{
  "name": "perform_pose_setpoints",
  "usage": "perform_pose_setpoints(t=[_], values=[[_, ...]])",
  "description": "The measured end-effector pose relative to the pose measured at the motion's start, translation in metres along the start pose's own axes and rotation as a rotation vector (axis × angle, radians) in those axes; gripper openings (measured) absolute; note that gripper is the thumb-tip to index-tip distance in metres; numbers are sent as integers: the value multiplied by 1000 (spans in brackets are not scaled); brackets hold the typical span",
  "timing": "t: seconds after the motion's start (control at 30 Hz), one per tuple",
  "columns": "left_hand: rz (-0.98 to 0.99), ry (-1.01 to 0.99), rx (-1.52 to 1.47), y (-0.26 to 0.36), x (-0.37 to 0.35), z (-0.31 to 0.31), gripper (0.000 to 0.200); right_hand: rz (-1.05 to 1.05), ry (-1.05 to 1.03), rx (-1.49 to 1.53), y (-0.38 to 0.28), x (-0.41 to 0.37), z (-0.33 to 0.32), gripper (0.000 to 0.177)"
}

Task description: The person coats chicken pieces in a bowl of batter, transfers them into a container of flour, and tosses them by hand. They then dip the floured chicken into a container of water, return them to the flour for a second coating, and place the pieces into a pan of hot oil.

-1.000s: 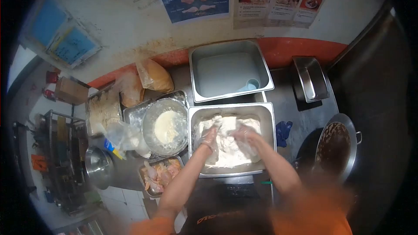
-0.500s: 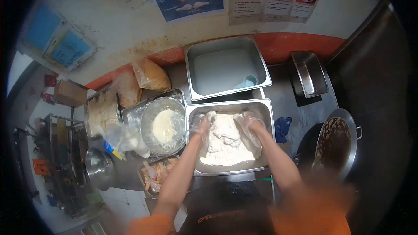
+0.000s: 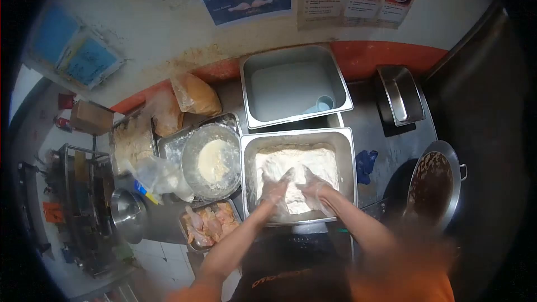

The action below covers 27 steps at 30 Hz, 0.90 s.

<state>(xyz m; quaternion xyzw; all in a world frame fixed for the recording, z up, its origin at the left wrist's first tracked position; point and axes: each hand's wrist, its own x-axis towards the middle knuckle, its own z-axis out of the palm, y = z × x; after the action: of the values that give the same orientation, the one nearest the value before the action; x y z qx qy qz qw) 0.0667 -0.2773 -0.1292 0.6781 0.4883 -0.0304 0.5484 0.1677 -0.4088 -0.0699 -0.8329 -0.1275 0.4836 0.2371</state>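
Note:
White flour [image 3: 291,159] fills much of a steel pan [image 3: 348,162] in front of me. My left hand [image 3: 275,187], in a clear plastic glove, rests in the flour at the near left, its fingers partly sunk in it. Close beside it, my right hand [image 3: 314,187], gloved too, touches the flour with its fingers pointing forward and inward. The fingertips of both hands are blurred or covered by flour, so whether they hold any is unclear.
Behind stands a pan of cloudy liquid [image 3: 291,86] with a light blue cup [image 3: 324,103]. To the left are a floury bowl [image 3: 193,162] and a tray of raw chicken [image 3: 204,226]. A wok [image 3: 433,184] and small steel pan [image 3: 400,95] are at the right.
Both hands have moved from the pan's sides toward its near middle and closer together. The heaped flour now lies flatter and spreads toward the far side.

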Motion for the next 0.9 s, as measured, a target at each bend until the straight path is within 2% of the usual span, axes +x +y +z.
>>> perform_pose_setpoints(t=[0.03,0.07,0.1,0.17,0.2,0.23,0.3,0.33,0.37,0.4,0.43,0.47,0.57,0.6,0.63,0.7,0.73,0.77,0.83,0.87,0.9], values=[[-95,11,57,26,-17,-5,98,-63,57,281,-7,-13,3,89],[-4,-53,36,19,-4,-5,88,-143,97,558,-13,-25,7,90],[84,-119,10,11,8,-5,78,-158,165,549,-18,-27,4,85],[253,-157,139,11,26,-6,63,-186,291,515,-25,-26,-6,75],[281,-163,206,18,27,-13,52,-361,319,446,-21,-23,-11,64],[310,-167,272,25,28,-20,43,-342,313,376,-30,-32,-19,64],[289,-124,301,61,5,-42,39,-309,313,242,-55,-57,-42,63],[337,-142,180,49,16,-43,38,-351,193,434,-45,-49,-38,64],[384,-167,61,37,26,-43,38,-372,189,343,-44,-50,-44,64],[194,-265,9,67,8,-62,44,-395,182,249,-54,-54,-59,64],[18,-350,-188,63,13,-67,48,-421,173,153,-59,-55,-69,64],[-172,-399,-376,58,18,-72,52,-300,149,311,-39,-26,-67,60],[-292,-396,-404,24,49,-41,65,110,52,188,-8,63,-50,59],[-320,-400,-418,23,59,-25,70,6,28,-5,0,85,-38,60],[-350,-405,-433,23,67,-10,75,137,-11,324,-42,35,-44,62],[-414,-415,-452,29,78,5,85,-126,2,401,-49,16,-37,60],[-397,-382,-410,58,46,-15,72,-246,-17,295,-55,2,-45,62],[-382,-350,-367,90,11,-37,64,-240,-1,213,-58,-16,-51,62],[-372,-484,-405,77,-2,-64,60,-224,22,45,-47,-43,-65,62],[-377,-533,-387,68,-2,-72,58,-306,-153,447,-26,-34,-66,72],[-381,-582,-369,60,-2,-80,56,-187,-137,412,-10,-26,-63,75]])
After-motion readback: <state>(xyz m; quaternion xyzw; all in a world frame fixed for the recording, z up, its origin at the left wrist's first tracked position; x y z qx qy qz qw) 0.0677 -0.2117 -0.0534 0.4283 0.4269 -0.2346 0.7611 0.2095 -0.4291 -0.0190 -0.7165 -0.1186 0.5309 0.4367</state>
